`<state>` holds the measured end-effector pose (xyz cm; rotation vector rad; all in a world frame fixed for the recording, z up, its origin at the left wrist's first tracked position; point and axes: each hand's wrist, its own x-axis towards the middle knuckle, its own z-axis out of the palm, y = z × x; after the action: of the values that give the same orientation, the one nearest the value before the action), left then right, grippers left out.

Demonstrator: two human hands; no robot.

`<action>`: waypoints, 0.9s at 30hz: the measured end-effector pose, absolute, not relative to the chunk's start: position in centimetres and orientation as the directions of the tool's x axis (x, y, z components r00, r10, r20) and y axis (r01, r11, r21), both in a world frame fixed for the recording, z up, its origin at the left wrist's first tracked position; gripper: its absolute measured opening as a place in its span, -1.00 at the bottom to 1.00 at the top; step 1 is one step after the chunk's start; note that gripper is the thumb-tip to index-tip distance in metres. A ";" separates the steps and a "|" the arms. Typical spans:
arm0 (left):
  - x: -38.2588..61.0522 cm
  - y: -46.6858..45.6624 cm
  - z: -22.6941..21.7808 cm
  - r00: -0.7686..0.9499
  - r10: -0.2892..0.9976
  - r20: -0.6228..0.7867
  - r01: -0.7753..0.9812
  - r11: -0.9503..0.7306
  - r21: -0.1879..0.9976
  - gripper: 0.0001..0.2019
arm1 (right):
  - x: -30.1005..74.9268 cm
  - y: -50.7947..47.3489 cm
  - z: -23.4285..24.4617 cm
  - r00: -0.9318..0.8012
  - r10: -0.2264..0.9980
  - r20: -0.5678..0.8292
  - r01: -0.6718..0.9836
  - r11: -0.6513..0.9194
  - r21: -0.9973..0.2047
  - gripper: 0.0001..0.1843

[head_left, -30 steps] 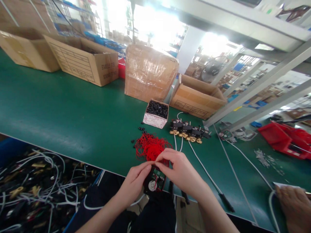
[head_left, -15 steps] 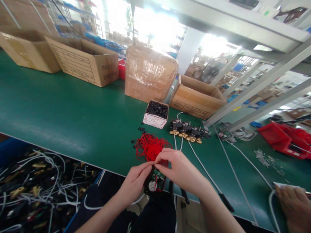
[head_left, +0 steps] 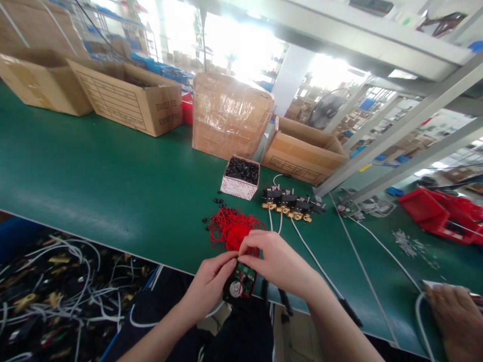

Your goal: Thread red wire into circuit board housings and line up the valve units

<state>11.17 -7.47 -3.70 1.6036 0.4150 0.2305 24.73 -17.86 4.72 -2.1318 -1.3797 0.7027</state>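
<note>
Above the table's front edge, my left hand [head_left: 209, 281] grips a small black device [head_left: 246, 277] with an exposed green circuit board and a round whitish part. My right hand [head_left: 275, 261] is closed in a pinch at the device's upper edge, its fingertips almost touching the left thumb. Whatever sits between those fingertips is too small to make out. Just beyond the hands lies a tangled heap of thin red wires [head_left: 234, 223]. Behind that heap stands a small white box [head_left: 240, 189] full of tiny black parts, a few of which are scattered beside it.
Several black assemblies with brass fittings [head_left: 289, 203] and white cables are lined up right of the box. Cardboard boxes [head_left: 230, 115] stand along the back. A blue bin of cabled assemblies [head_left: 49, 286] is at lower left. Another person's hand [head_left: 456, 317] rests at far right, near red bins [head_left: 430, 208].
Both hands stay at the device's upper edge with almost no movement. The whole view has shifted very slightly.
</note>
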 end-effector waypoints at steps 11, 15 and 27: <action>11.0 -7.4 -3.3 0.912 0.395 -0.111 0.129 -0.019 0.992 -0.58 | 24.8 -20.9 3.7 0.479 0.851 -0.218 0.483 -0.462 -0.744 -0.86; 10.9 -7.6 -3.4 0.907 0.406 -0.111 0.135 -0.029 0.990 -0.60 | 24.1 -22.5 1.2 0.497 0.824 -0.272 0.192 -0.410 -0.892 -0.91; 10.8 -7.6 -3.3 0.904 0.408 -0.127 0.173 -0.079 0.982 -0.52 | 20.9 -23.8 -2.5 0.600 0.764 -0.235 -0.123 -0.202 -0.972 -0.59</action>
<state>10.75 -7.65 -3.28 1.6570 0.4526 0.2055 20.95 -23.80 -2.46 -1.5769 -0.5527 0.8840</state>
